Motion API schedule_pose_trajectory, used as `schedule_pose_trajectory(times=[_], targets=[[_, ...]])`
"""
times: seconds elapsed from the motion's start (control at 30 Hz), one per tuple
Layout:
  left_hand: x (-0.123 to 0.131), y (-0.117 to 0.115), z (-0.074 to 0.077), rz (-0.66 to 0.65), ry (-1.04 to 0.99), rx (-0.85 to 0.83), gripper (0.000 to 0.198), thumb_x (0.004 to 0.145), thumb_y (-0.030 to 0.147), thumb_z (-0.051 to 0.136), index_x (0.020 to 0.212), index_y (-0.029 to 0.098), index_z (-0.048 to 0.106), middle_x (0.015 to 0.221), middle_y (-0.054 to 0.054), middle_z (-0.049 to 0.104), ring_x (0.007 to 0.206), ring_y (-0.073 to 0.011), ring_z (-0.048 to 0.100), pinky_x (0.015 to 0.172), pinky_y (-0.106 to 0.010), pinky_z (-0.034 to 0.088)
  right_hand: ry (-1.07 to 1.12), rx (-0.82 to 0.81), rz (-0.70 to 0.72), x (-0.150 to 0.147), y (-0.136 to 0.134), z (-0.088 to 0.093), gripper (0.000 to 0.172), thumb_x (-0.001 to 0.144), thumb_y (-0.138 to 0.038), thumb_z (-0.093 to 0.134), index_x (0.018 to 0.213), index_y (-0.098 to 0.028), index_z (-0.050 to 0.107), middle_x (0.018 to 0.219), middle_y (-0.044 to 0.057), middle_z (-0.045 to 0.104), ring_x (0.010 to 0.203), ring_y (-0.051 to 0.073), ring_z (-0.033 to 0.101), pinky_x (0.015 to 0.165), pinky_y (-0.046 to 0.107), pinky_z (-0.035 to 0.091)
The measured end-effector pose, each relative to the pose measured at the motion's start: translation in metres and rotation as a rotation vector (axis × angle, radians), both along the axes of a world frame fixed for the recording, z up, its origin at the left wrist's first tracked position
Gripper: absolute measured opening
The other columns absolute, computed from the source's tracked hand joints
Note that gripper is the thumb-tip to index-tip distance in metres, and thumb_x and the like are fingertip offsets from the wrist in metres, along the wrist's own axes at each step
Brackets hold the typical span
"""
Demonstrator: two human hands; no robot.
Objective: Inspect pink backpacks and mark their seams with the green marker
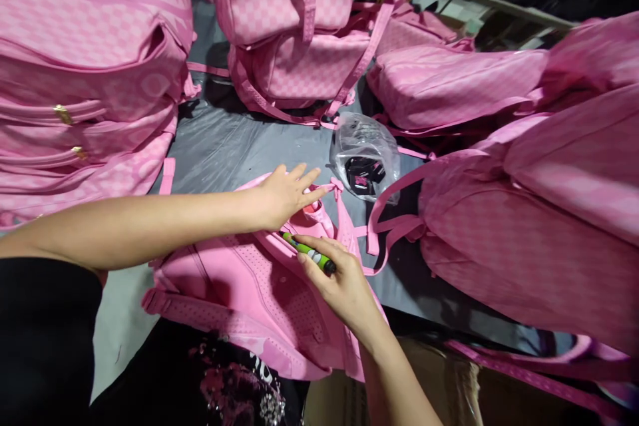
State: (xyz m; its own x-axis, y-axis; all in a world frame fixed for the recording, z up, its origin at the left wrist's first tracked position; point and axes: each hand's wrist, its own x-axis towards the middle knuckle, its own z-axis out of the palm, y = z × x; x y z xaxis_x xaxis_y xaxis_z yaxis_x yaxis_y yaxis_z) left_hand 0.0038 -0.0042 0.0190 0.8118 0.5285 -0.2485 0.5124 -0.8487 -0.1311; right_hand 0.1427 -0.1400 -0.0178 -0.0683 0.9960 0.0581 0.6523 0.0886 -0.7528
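A pink backpack [249, 293] lies back side up on the grey table in front of me. My left hand [287, 193] rests on its top end near the carry loop, fingers stretched out and pressing on the fabric. My right hand [334, 279] is closed round a green lighter-like tool [309, 254], its tip pointing toward the backpack's top edge just below my left hand. Pink straps [379, 226] trail off to the right of the backpack.
Stacks of pink backpacks stand at the left [90, 66], at the back [294, 26] and at the right [539, 213]. A clear plastic bag [367, 156] with dark small parts lies just beyond my hands. The grey table surface [224, 146] shows between them.
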Motion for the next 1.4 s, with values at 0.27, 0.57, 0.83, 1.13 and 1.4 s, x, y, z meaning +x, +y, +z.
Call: schedule_pose_trajectory(times=[0.27, 0.57, 0.83, 1.13, 1.4], targets=[[-0.06, -0.037, 0.045, 0.275, 0.049, -0.097, 0.135, 0.069, 0.026, 0.083, 0.154, 0.042, -0.02, 0.168, -0.017, 0.0, 0.117, -0.0354, 0.06, 0.085, -0.039, 0.053, 0.045, 0.216, -0.008, -0.038, -0.029, 0.002, 0.02, 0.09, -0.029, 0.062, 0.104, -0.027, 0.076, 0.096, 0.001, 0.08, 0.08, 0.02, 0.069, 0.089, 0.043, 0.039], [-0.083, -0.076, 0.026, 0.413, 0.034, 0.062, 0.129, 0.072, 0.021, 0.079, 0.156, 0.038, -0.016, 0.162, -0.02, 0.016, 0.113, -0.0333, 0.058, 0.078, -0.036, 0.053, 0.055, 0.19, 0.11, -0.058, -0.041, -0.003, 0.024, 0.09, -0.033, 0.059, 0.101, -0.024, 0.078, 0.093, 0.003, 0.08, 0.076, 0.021, 0.063, 0.084, 0.042, 0.044], [-0.086, -0.048, -0.002, 0.298, -0.053, 0.091, 0.105, 0.082, 0.02, 0.065, 0.16, 0.031, -0.004, 0.159, -0.017, 0.026, 0.116, -0.0305, 0.056, 0.082, -0.035, 0.053, -0.029, 0.166, 0.062, -0.056, -0.018, -0.021, 0.031, 0.089, -0.034, 0.059, 0.111, -0.02, 0.077, 0.09, 0.006, 0.079, 0.072, 0.022, 0.063, 0.086, 0.043, 0.049], [-0.095, -0.038, -0.017, 0.28, -0.163, -0.008, 0.091, 0.087, 0.015, 0.051, 0.16, 0.029, 0.0, 0.168, -0.015, 0.007, 0.131, -0.0297, 0.049, 0.097, -0.038, 0.046, 0.04, 0.221, 0.113, -0.053, -0.012, -0.023, 0.033, 0.092, -0.027, 0.055, 0.119, -0.019, 0.072, 0.109, 0.01, 0.077, 0.096, 0.025, 0.073, 0.091, 0.043, 0.056], [-0.094, -0.018, -0.009, 0.295, -0.083, -0.181, 0.109, 0.078, 0.008, 0.06, 0.159, 0.035, -0.009, 0.168, -0.017, -0.004, 0.134, -0.0305, 0.05, 0.101, -0.036, 0.046, 0.092, 0.157, 0.056, -0.059, -0.009, -0.027, 0.033, 0.092, -0.028, 0.057, 0.121, -0.02, 0.071, 0.113, 0.008, 0.077, 0.099, 0.023, 0.073, 0.092, 0.04, 0.058]])
